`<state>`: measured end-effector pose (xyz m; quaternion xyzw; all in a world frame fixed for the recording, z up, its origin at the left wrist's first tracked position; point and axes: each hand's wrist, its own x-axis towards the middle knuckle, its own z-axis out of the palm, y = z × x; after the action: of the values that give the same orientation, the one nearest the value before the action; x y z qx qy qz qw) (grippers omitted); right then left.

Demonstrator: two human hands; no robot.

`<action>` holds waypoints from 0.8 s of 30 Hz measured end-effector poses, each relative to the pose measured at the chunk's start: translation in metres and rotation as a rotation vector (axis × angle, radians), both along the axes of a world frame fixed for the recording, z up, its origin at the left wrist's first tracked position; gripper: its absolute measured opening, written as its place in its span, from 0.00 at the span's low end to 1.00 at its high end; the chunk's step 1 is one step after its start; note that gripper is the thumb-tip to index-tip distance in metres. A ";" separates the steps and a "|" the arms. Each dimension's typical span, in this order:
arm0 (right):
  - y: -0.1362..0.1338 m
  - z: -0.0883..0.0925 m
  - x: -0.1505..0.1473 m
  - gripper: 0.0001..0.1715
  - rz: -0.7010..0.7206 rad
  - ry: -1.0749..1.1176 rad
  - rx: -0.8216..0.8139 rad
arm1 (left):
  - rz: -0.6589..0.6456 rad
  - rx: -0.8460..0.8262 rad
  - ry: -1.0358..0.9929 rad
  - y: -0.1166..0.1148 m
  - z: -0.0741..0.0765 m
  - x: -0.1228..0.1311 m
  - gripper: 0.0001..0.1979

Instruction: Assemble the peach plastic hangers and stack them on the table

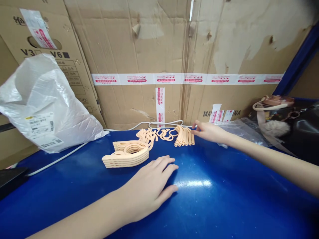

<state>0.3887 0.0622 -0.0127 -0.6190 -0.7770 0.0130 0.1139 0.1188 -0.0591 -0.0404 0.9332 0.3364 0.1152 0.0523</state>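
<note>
My left hand (149,186) lies flat on the blue table (211,199), fingers stretched out, holding nothing, just in front of a neat stack of peach plastic hanger parts (127,154). My right hand (208,131) reaches far across the table. Its fingertips touch the right end of a small row of peach curved pieces (184,136). Whether those fingers pinch a piece I cannot make out. Loose peach hooks (159,134) lie between the stack and the row.
Cardboard boxes (161,59) with red-printed tape wall off the back. A white plastic bag (42,103) sits at the left, with a white cable (62,157) running under it. At the right are clear plastic film (239,131) and a dark bag with a fur pom-pom (274,127).
</note>
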 end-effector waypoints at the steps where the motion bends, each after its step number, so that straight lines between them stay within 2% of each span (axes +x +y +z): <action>1: 0.012 -0.002 0.003 0.19 -0.047 -0.007 -0.019 | 0.004 -0.005 -0.001 0.002 -0.004 0.001 0.19; 3: 0.030 -0.009 0.008 0.22 -0.122 -0.020 -0.070 | 0.012 -0.023 -0.015 0.005 -0.010 0.000 0.19; 6: 0.042 -0.018 0.009 0.22 -0.181 -0.033 -0.146 | 0.009 -0.033 -0.048 0.007 -0.013 -0.001 0.19; 10: 0.045 -0.023 0.009 0.18 -0.188 -0.047 -0.226 | -0.008 -0.032 -0.078 0.006 -0.013 -0.002 0.19; 15: 0.043 -0.017 0.009 0.18 -0.183 -0.088 -0.239 | -0.007 -0.055 -0.071 0.006 -0.012 -0.002 0.19; 19: 0.022 -0.005 0.013 0.19 -0.159 -0.154 -0.213 | 0.004 -0.060 -0.062 0.006 -0.011 -0.002 0.20; 24: -0.038 0.005 0.016 0.09 -0.040 -0.225 -0.173 | 0.003 -0.050 -0.057 0.004 -0.011 -0.001 0.19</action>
<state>0.4043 0.0239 -0.0081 -0.6395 -0.7682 0.0080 -0.0275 0.1175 -0.0551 -0.0514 0.9274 0.3390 0.1332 0.0850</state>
